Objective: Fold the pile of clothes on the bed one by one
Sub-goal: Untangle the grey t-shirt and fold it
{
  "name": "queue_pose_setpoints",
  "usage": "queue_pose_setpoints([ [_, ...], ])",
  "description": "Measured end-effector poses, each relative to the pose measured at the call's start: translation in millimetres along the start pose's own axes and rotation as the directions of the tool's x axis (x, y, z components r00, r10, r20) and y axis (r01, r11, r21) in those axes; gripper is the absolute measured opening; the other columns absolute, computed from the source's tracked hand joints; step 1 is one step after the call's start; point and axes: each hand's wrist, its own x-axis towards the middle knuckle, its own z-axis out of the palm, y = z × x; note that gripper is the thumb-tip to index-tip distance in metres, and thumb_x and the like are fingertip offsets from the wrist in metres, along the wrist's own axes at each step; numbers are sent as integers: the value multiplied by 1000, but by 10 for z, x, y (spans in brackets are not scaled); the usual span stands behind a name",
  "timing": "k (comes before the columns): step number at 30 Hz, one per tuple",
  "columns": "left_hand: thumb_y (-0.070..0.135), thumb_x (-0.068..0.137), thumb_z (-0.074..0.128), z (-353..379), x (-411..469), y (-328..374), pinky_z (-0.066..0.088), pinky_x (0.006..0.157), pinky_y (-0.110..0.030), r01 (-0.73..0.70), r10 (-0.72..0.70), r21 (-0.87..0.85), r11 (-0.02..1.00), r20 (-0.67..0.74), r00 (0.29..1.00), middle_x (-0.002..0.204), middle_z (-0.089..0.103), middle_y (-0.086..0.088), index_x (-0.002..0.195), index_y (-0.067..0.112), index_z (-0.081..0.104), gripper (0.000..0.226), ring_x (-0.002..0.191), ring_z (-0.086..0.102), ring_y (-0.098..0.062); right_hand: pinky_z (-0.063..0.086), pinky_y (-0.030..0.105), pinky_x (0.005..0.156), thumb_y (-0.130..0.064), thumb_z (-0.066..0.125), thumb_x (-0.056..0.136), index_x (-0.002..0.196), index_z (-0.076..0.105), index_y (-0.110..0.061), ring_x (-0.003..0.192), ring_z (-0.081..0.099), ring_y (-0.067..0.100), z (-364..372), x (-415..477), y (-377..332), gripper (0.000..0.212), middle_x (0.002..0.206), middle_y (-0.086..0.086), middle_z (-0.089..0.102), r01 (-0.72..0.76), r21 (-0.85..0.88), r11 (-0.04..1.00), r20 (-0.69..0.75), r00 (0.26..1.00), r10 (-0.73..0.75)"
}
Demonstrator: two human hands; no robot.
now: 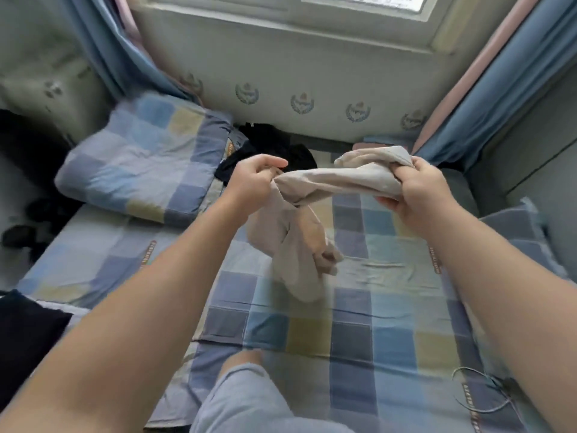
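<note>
A beige garment (pixel 331 182) hangs in the air above the checked bed sheet (pixel 368 332). My left hand (pixel 253 182) pinches one end of it, and my right hand (pixel 424 195) grips the other end in a bunched fist. The rest of the beige cloth dangles twisted below my left hand, down toward the sheet. A heap of black clothes (pixel 271 151) lies at the far side of the bed, against the wall under the window.
A checked pillow (pixel 143 160) lies at the far left. A dark cloth (pixel 25 339) sits at the left edge. Blue curtains (pixel 487 114) hang on both sides. A thin cable (pixel 487 392) lies near the right. My knee in grey shorts (pixel 246 398) rests on the bed.
</note>
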Motion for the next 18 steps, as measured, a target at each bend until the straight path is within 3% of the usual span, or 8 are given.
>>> queue_pose_setpoints([
  [4,3,99,54,-270,-302,784,54,69,-23,-2,1,-126,992,-3,1000,82,74,3,87,21,76,30,73,65,-9,49,51,98,-33,57,97,144,46,-24,122,62,19,60,-462,-560,49,138,3,61,15,208,978,202,978,-58],
  [6,1,100,51,-415,-449,1105,55,64,-22,-14,17,-220,975,13,1000,83,73,0,92,14,74,28,71,66,-12,35,49,106,-60,71,79,152,37,-32,131,51,6,171,-784,-677,85,146,-14,53,63,159,985,299,948,-109],
  [8,-1,100,48,-571,-602,1365,55,60,-24,-12,31,-325,946,52,998,90,73,-7,100,9,73,26,71,66,-16,35,40,106,-76,74,64,154,25,-40,124,45,-11,342,-1157,-604,108,139,-38,43,123,68,990,314,939,-138],
  [10,-5,98,45,-721,-715,1588,57,65,-29,-14,65,-412,911,112,992,95,71,-12,105,6,71,29,75,65,-21,38,23,102,-61,71,81,146,17,-53,109,46,-20,666,-1465,-342,84,117,-55,41,213,-32,977,347,919,-189],
  [12,-8,97,44,-845,-809,1790,57,69,-31,-1,100,-495,869,175,980,90,71,-13,107,4,70,30,75,66,-23,39,15,94,-38,73,90,148,12,-53,112,46,-11,1079,-1747,28,86,127,-45,39,150,-185,971,356,931,-76],
  [14,-10,97,45,-969,-872,1969,57,62,-28,17,114,-544,839,206,972,83,71,-12,109,3,69,30,69,67,-22,48,17,85,-27,75,89,130,40,-50,108,56,0,1448,-1879,430,58,131,-21,54,69,-293,954,358,933,43],
  [16,-13,95,44,-1151,-857,2065,56,57,-27,10,103,-566,825,167,981,78,69,-12,110,2,69,33,64,68,-21,55,30,88,-33,68,93,110,57,-40,103,64,12,1692,-1930,660,22,118,-4,67,-4,-393,920,271,955,119],
  [18,-16,94,44,-1396,-763,2041,56,59,-27,-31,95,-570,821,82,992,85,68,-15,113,0,67,34,67,69,-21,55,42,91,-37,60,98,119,62,-23,96,65,21,1788,-1927,756,25,109,4,69,-23,-475,880,179,976,122],
])
